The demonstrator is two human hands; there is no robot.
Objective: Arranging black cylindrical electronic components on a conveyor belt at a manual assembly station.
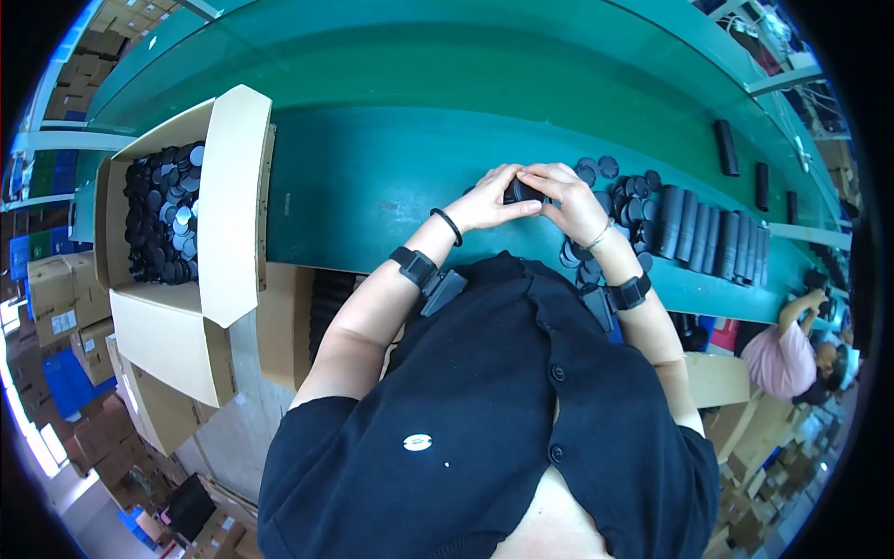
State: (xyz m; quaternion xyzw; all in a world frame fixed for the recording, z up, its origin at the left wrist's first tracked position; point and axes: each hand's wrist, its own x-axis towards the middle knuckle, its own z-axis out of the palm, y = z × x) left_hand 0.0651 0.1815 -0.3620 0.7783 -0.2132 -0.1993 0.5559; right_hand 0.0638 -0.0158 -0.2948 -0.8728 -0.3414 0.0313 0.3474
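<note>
Between my two hands, over the green bench, is a short stack of round black discs (523,192). My left hand (486,202) grips it from the left, thumb stretched along its near side. My right hand (573,203) closes round it from the right, its fingers bent over the top and meeting the left fingertips. The fingers hide part of the stack. Loose black discs (635,197) lie heaped just right of my right hand, some partly behind my wrist. Beyond them stands a row of black cylinders (687,225), side by side.
At the left, an open cardboard box (233,205) holds many loose black discs (163,219). More black cylinders (726,147) lie at the bench's far right. A co-worker in a pink top (785,361) is at the right. Cardboard boxes (65,289) are stacked along the left.
</note>
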